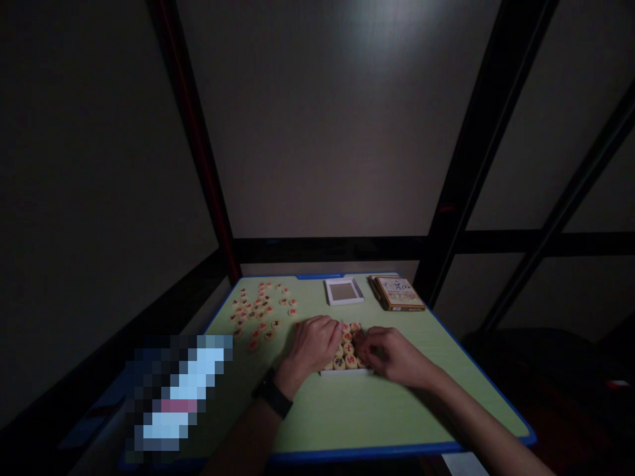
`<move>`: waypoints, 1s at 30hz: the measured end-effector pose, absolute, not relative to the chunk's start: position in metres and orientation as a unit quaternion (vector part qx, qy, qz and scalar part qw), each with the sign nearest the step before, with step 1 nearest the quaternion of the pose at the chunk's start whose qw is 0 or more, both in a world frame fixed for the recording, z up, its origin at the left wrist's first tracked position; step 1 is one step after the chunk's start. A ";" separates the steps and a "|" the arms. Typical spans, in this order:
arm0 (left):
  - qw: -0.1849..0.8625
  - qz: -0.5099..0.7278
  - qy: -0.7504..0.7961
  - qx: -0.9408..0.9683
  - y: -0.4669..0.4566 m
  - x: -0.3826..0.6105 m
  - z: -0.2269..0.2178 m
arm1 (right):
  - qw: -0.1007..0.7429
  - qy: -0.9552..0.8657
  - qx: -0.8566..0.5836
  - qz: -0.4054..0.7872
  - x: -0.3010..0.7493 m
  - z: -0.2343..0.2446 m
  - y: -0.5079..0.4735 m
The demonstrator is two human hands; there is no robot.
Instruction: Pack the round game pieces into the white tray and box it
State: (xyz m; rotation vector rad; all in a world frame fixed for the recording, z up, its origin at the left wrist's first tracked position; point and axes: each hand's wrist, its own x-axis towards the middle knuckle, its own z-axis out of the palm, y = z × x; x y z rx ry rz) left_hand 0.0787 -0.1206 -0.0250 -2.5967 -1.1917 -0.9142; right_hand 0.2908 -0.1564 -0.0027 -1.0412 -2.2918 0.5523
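Note:
A shallow white box (347, 373) filled with rows of round xiangqi pieces (350, 361), marked in red and dark characters, lies near the middle of the table. My left hand (316, 342), with a dark watch on its wrist, rests over the box's left side. Its fingers are bent and closed, and what lies under them is hidden. At the right side of the box, my right hand (389, 354) has its fingers curled together in a pinch against the pieces. Whatever its fingertips hold cannot be made out.
Loose xiangqi pieces (258, 306) are scattered over the table's left side. Behind the box lies a white-rimmed tray or lid (344, 291). Printed boxes (398, 294) lie at the back right. The green table (397, 416) has a blue edge; a pixelated patch covers its left front.

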 end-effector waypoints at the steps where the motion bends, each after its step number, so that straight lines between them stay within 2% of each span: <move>1: 0.072 -0.305 -0.397 -0.863 -0.120 0.079 -0.025 | 0.278 -0.857 -0.386 0.196 0.291 -0.002 -0.156; 16: 0.073 -0.301 -0.440 -0.843 -0.119 0.078 -0.024 | 0.270 -0.856 -0.409 0.166 0.294 -0.005 -0.154; 23: 0.070 -0.247 -0.517 -0.816 -0.113 0.075 -0.020 | 0.296 -0.832 -0.453 0.118 0.296 -0.009 -0.148; 30: 0.022 -0.190 -0.518 -0.834 -0.113 0.075 -0.024 | 0.342 -0.759 -0.553 0.028 0.314 -0.023 -0.129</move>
